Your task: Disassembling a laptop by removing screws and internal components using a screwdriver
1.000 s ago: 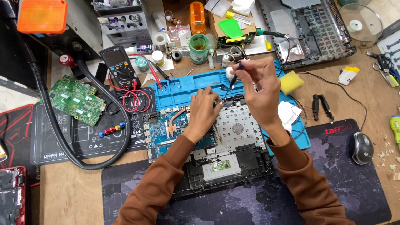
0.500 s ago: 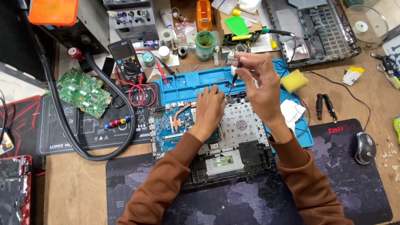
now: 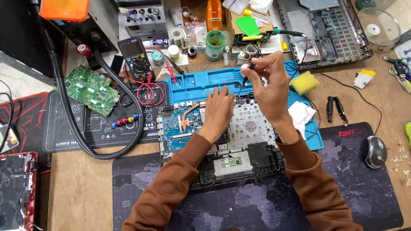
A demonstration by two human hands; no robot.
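Note:
An opened laptop (image 3: 252, 160) lies in front of me, with a blue motherboard (image 3: 180, 124) and copper heat pipe on its left side and a perforated metal plate on its right. My left hand (image 3: 218, 109) rests flat on the laptop's upper middle. My right hand (image 3: 267, 85) holds a small screwdriver (image 3: 244, 77) upright, its tip down at the laptop's far edge beside my left fingertips. Both arms wear brown sleeves.
A blue work mat (image 3: 205, 83) lies under the laptop. A multimeter (image 3: 137, 53), a green circuit board (image 3: 92, 90) and a thick black hose (image 3: 72, 124) sit left. A yellow sponge (image 3: 305, 82), black pliers (image 3: 334, 107), a mouse (image 3: 376, 150) and another laptop shell (image 3: 329, 30) sit right.
My right hand has lowered the screwdriver so its tip meets the laptop's far edge. My left hand stays pressed on the laptop. The view has shifted slightly.

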